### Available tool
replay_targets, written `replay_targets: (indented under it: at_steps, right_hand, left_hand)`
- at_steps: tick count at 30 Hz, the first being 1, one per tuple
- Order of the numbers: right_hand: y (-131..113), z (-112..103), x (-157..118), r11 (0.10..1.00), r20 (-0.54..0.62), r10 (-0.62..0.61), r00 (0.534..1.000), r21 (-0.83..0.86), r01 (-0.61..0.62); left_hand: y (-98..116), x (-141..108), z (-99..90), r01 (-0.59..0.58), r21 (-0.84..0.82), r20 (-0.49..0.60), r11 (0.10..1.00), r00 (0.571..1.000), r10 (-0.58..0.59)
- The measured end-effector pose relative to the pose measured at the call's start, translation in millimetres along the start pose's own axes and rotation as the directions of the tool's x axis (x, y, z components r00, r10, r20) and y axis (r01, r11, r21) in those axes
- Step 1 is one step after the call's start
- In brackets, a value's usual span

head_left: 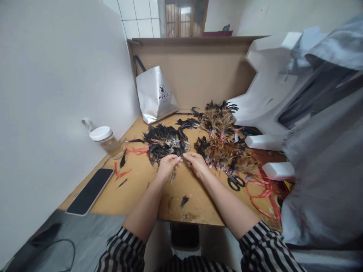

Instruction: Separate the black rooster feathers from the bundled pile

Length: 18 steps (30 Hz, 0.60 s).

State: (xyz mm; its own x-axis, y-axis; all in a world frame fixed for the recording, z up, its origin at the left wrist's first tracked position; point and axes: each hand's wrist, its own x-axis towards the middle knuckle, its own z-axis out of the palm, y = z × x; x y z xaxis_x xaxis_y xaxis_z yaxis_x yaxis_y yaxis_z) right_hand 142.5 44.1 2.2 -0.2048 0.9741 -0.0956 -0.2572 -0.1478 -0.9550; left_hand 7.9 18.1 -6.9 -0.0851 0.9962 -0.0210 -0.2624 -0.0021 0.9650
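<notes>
My left hand [169, 164] and my right hand [196, 162] meet over the middle of the table, fingertips pinched close together. Between them is a small dark feather [182, 150], though its lower end is hidden by the fingers. Just beyond lies a heap of black feathers [161, 139] with some pale, fluffy bases. To the right of my right hand are brown feather bundles [227, 153], some bound with pinkish-red ties. Farther back rests another brown and black feather bundle [217, 117].
Black-handled scissors [236, 182] and red plastic string [263, 192] lie at right. A phone [90, 190] and a lidded jar [106, 140] are at left. A silver bag [154, 96] leans at the back. White foam pieces [279, 170] and grey cloth border the right side.
</notes>
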Motion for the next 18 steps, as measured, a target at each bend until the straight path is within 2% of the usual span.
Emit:
replay_targets:
  at_steps: [3,5,7,9,12,15,18]
  right_hand:
    - [-11,7,8,0.980,-0.073,-0.143,0.987,-0.152,0.131]
    - [-20,15,18,0.926,-0.030,-0.263,0.964,-0.290,0.244]
    - [-29,26,31,0.830,0.064,-0.364,0.929,-0.431,0.355]
    - [-37,39,45,0.688,0.138,-0.422,0.896,-0.596,0.415]
    - [-44,59,61,0.429,0.215,-0.429,0.877,-0.806,0.408]
    - [-42,76,69,0.197,0.269,-0.372,0.889,-0.912,0.359]
    - [-33,85,73,0.012,0.307,-0.290,0.906,-0.946,0.324]
  left_hand:
    - [7,7,-10.9,-0.149,-0.150,-0.219,0.977,0.969,0.115]
    - [11,11,-19.6,-0.236,-0.237,-0.346,0.943,0.927,0.145]
    - [13,14,-27.8,-0.298,-0.282,-0.433,0.912,0.888,0.156]
    - [14,17,-34.1,-0.347,-0.306,-0.500,0.887,0.851,0.161]
    - [12,20,-39.8,-0.406,-0.348,-0.576,0.845,0.804,0.149]
    - [11,23,-42.6,-0.426,-0.385,-0.618,0.819,0.778,0.114]
    - [11,24,-44.0,-0.420,-0.401,-0.633,0.814,0.770,0.085]
